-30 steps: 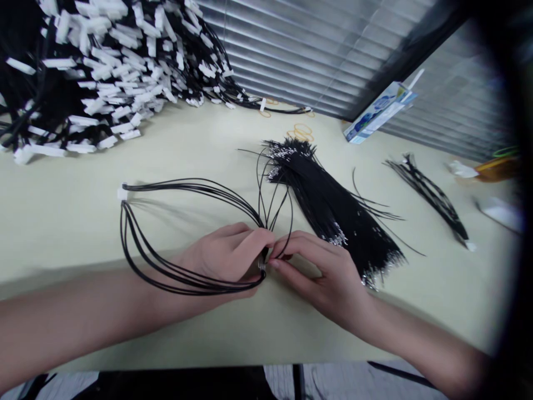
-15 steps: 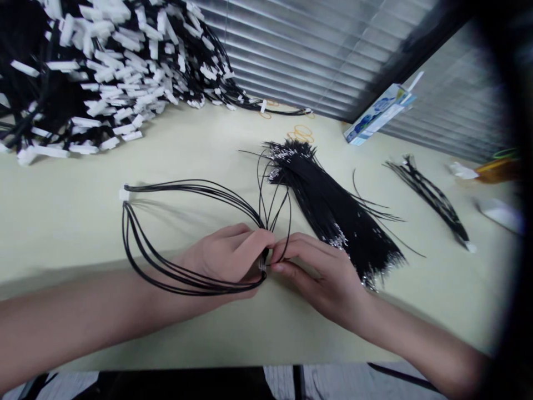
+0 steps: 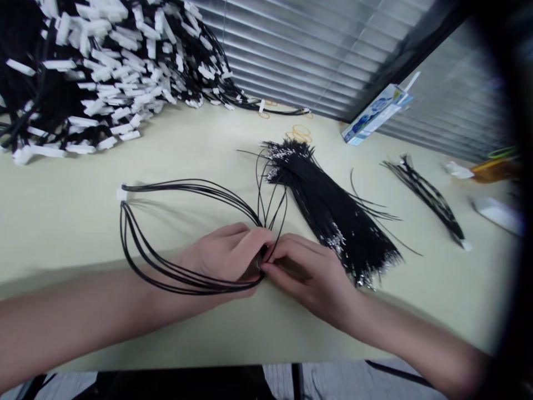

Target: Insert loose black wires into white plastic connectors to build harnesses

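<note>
My left hand (image 3: 227, 256) pinches the gathered ends of several thin black wires (image 3: 166, 191) near the table's front edge. These wires loop out to the left and meet in a small white connector (image 3: 121, 194). My right hand (image 3: 310, 272) touches the left one, its fingertips closed on the same wire ends and on a few short loops that rise behind the fingers. What sits between the fingertips is hidden. Just right of my hands lies a thick bundle of black wires (image 3: 328, 208) with bare metal tips.
A big heap of black wires with white connectors (image 3: 91, 61) fills the back left of the pale table (image 3: 62, 222). A blue and white box (image 3: 377, 114) leans on the blinds. A smaller wire bunch (image 3: 428, 197) lies at the right, rubber bands (image 3: 300, 132) behind the bundle.
My right hand has slid a little left and closed tighter against the left fingertips. The looped wires and the left hand have hardly moved.
</note>
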A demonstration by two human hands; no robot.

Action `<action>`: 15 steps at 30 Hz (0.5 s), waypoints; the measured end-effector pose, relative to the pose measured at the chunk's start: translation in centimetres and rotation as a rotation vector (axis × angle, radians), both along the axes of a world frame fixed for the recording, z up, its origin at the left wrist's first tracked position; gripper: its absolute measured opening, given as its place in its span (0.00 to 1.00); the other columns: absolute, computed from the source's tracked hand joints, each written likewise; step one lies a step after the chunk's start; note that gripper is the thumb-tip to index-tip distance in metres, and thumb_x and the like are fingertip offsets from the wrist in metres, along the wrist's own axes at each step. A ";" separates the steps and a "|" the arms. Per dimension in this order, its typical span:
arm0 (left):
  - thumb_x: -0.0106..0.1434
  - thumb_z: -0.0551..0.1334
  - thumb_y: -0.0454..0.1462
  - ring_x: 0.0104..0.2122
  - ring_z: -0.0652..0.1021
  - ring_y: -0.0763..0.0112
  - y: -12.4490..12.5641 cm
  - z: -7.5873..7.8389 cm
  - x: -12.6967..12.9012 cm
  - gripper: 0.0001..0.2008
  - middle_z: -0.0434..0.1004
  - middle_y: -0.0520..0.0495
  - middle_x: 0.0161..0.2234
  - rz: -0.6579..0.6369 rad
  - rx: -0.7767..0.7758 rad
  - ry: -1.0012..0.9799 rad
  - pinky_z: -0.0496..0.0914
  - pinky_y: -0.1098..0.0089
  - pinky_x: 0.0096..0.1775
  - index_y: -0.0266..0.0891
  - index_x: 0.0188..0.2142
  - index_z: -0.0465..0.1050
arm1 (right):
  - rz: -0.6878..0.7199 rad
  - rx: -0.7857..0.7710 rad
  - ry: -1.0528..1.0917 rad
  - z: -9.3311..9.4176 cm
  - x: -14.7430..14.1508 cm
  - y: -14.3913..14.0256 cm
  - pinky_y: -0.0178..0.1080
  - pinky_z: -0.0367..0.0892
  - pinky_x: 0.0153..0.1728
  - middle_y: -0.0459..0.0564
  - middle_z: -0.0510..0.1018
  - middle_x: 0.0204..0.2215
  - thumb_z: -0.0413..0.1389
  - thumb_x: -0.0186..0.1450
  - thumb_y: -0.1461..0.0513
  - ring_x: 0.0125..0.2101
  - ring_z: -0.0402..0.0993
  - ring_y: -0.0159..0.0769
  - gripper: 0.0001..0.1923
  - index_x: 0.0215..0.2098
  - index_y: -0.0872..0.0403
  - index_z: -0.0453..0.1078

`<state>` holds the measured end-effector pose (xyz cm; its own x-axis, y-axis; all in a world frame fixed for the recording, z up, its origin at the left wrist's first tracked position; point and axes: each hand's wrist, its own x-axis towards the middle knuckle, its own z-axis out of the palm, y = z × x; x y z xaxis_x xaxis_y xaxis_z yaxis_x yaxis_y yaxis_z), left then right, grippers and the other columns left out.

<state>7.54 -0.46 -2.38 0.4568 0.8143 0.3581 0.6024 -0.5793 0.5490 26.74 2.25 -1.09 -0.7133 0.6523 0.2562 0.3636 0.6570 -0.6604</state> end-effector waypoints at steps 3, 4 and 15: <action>0.56 0.56 0.29 0.29 0.69 0.74 0.2 0.4 0.0 0.09 0.67 0.56 0.27 -0.037 0.011 0.016 0.66 0.77 0.31 0.40 0.37 0.61 | -0.010 0.002 -0.030 0.1 -0.1 -0.2 0.33 0.63 0.29 0.45 0.71 0.28 0.54 0.64 0.65 0.29 0.68 0.29 0.02 0.32 0.54 0.65; 0.56 0.55 0.28 0.28 0.69 0.74 0.3 0.6 0.0 0.09 0.66 0.55 0.26 -0.047 0.031 0.030 0.66 0.77 0.31 0.40 0.36 0.62 | -0.015 0.018 -0.036 0.1 -0.2 -0.2 0.33 0.63 0.29 0.45 0.71 0.27 0.54 0.64 0.65 0.29 0.67 0.29 0.03 0.31 0.54 0.65; 0.59 0.54 0.30 0.31 0.71 0.70 -0.1 0.8 -0.1 0.12 0.70 0.52 0.28 -0.039 0.094 0.151 0.68 0.75 0.33 0.38 0.42 0.66 | -0.077 -0.015 -0.212 1.6 1.1 1.5 0.32 0.60 0.27 0.43 0.70 0.26 0.54 0.65 0.60 0.27 0.66 0.28 0.07 0.30 0.53 0.63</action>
